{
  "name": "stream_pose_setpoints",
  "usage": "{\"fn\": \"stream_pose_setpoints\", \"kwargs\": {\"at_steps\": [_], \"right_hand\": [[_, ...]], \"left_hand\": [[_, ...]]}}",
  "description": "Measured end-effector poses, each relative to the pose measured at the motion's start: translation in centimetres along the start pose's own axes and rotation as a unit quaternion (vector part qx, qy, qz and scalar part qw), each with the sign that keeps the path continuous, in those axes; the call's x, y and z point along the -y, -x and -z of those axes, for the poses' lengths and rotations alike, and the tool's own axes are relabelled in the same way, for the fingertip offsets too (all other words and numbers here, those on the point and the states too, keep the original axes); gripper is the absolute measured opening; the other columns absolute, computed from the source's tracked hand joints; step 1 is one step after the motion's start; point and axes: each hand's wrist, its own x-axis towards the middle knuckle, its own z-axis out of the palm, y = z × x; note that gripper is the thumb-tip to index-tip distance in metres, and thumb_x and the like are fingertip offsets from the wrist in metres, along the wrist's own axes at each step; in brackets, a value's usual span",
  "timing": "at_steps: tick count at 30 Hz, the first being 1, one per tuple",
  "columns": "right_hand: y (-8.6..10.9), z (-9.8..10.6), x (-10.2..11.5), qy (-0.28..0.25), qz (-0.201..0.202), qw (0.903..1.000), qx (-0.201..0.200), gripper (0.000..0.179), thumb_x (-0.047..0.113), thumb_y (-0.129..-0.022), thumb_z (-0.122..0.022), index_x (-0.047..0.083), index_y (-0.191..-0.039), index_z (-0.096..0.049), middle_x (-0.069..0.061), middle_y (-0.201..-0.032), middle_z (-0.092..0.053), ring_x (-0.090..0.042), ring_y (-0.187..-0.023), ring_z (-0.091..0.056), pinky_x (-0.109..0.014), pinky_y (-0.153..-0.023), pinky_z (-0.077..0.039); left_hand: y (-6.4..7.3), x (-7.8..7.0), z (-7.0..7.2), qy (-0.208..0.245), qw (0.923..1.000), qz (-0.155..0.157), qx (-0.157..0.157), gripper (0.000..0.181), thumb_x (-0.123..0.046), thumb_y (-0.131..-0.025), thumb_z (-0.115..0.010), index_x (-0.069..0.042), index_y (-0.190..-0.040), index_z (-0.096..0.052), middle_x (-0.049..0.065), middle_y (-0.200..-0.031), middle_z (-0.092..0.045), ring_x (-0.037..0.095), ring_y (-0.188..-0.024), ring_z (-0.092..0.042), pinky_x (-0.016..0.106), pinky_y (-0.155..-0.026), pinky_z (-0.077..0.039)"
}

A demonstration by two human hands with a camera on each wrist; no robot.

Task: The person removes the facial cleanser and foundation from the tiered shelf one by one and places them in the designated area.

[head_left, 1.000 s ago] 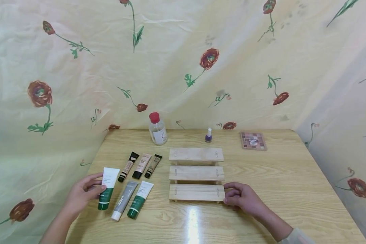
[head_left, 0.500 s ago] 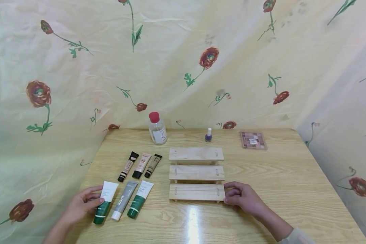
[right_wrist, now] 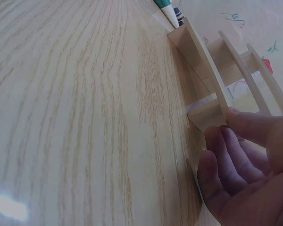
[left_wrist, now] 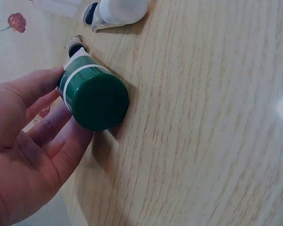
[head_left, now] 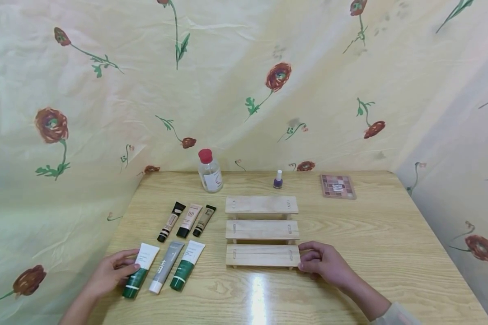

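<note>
At the left end of the front row, my left hand (head_left: 111, 271) pinches a green-and-white squeeze tube (head_left: 135, 283) by its left side, thumb on top. In the left wrist view the tube's green cap (left_wrist: 101, 103) faces the camera, low over the tabletop. My right hand (head_left: 320, 264) grips the right end of the lowest step of a three-step wooden rack (head_left: 262, 256). Its thumb and fingers are at that end in the right wrist view. Beside the held tube lie a grey tube (head_left: 166, 267) and another green-and-white tube (head_left: 187, 266).
Behind these lie a black-ended concealer tube (head_left: 171, 222), a pink BB cream tube (head_left: 189, 221) and a small gold-and-black tube (head_left: 204, 221). A red-capped bottle (head_left: 211, 176), purple nail polish (head_left: 278, 181) and an eyeshadow palette (head_left: 338, 186) line the back. A floral cloth (head_left: 227, 90) hangs behind.
My left hand has brought the green-and-white tube down toward the front edge, beside the grey tube, and it barely moves over the last half second. The right hand stays at the rack.
</note>
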Motion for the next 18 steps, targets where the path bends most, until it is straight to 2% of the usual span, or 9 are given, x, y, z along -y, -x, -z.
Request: {"fn": "stream_pose_setpoints", "kwargs": {"at_steps": [9, 18], "right_hand": [[-0.06, 0.01, -0.34, -0.009, 0.000, 1.0000, -0.001, 0.060, 0.009, -0.091, -0.077, -0.011, -0.140, -0.049, -0.019, -0.104, -0.073, -0.023, -0.082, -0.071, -0.033, -0.063, -0.058], [-0.02, 0.04, -0.28, 0.002, 0.001, 1.0000, -0.003, 0.060, 0.011, -0.091, -0.077, -0.011, -0.139, -0.050, -0.017, -0.102, -0.074, -0.021, -0.077, -0.068, -0.032, -0.060, -0.057]], "left_hand": [[-0.45, -0.21, -0.17, -0.037, 0.9993, 0.008, -0.003, 0.056, -0.016, -0.093, -0.076, 0.004, -0.142, -0.056, 0.018, -0.113, -0.067, 0.021, -0.092, -0.064, 0.035, -0.066, -0.059], [-0.61, -0.17, -0.04, -0.068, 0.9973, -0.025, -0.012, 0.043, -0.008, -0.094, -0.073, 0.007, -0.132, -0.062, 0.016, -0.104, -0.069, 0.020, -0.088, -0.062, 0.031, -0.064, -0.058]]}}
